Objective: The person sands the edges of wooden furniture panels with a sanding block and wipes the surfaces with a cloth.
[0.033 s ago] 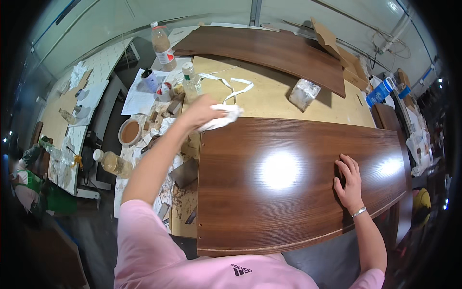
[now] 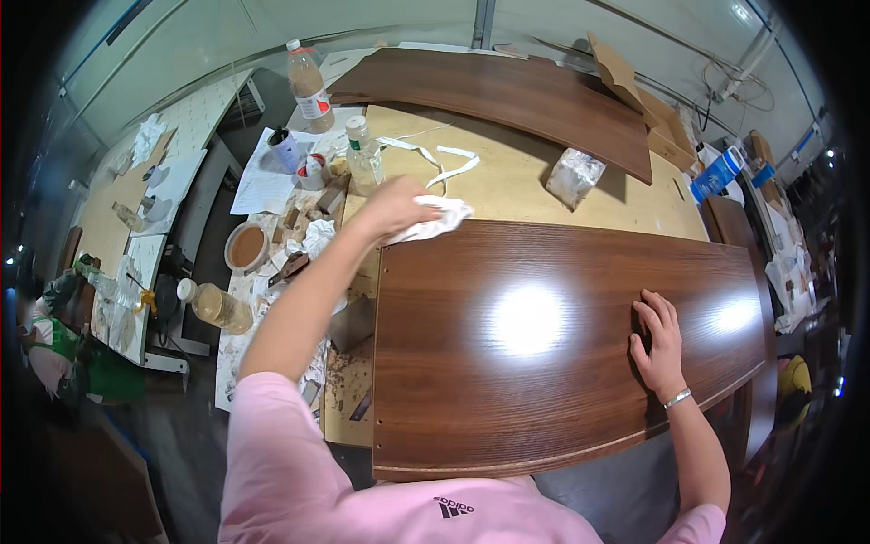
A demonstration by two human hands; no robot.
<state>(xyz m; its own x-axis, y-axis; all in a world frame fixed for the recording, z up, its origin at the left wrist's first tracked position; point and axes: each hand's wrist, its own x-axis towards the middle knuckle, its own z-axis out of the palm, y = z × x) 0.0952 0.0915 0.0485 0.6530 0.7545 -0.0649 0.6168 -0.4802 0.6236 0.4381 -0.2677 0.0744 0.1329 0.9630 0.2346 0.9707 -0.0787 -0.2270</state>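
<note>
A long dark brown wood panel (image 2: 544, 335) with a glossy face lies across the workbench in front of me. My left hand (image 2: 394, 207) reaches out to the panel's far left corner and grips a crumpled white cloth (image 2: 439, 220), which rests on that corner's edge. My right hand (image 2: 657, 340) lies flat on the panel near its right end, fingers spread and holding nothing, with a thin bracelet on the wrist.
A light plywood top (image 2: 517, 177) carries a clear plastic bag (image 2: 575, 177) and a white strip (image 2: 444, 159). A second dark panel (image 2: 507, 91) lies behind. On the left are bottles (image 2: 364, 154), a brown bowl (image 2: 246, 247) and scraps. Cardboard (image 2: 634, 82) sits at the back right.
</note>
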